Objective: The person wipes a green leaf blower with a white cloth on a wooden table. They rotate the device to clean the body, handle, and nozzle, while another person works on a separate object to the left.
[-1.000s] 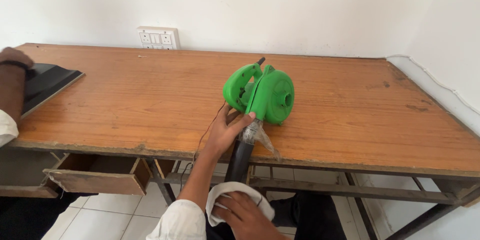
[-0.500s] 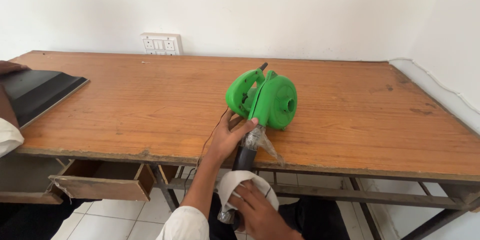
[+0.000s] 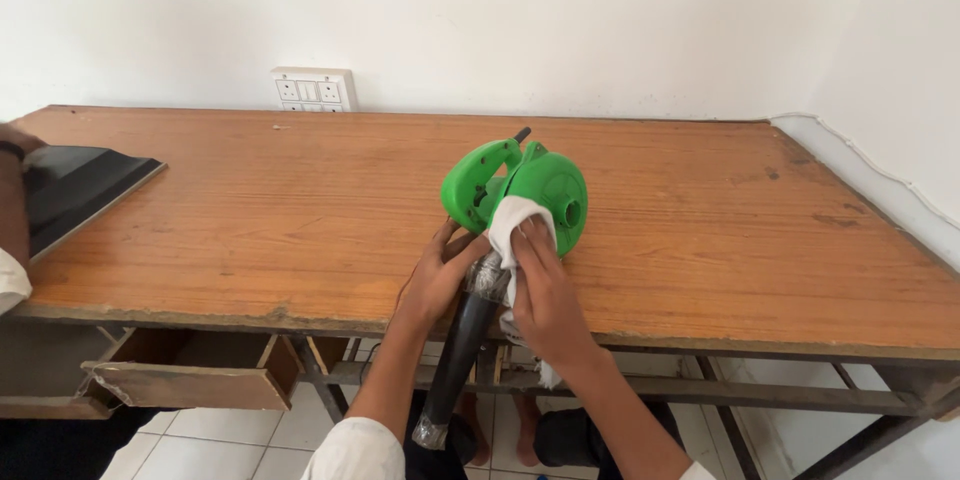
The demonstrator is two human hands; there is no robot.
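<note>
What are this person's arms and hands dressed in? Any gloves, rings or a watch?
Both hands are bare: no gloves, and no rings or watch show on the left hand or the right hand. The forearms are uncovered too. A white sleeve is pushed up around the left elbow; only a sliver of white shows at the picture's bottom edge by the right arm.

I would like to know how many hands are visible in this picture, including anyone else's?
3. The person's left hand grips the green blower at its black nozzle; their right hand presses a white cloth on it; another person's hand shows partly at the far-left edge.
</note>
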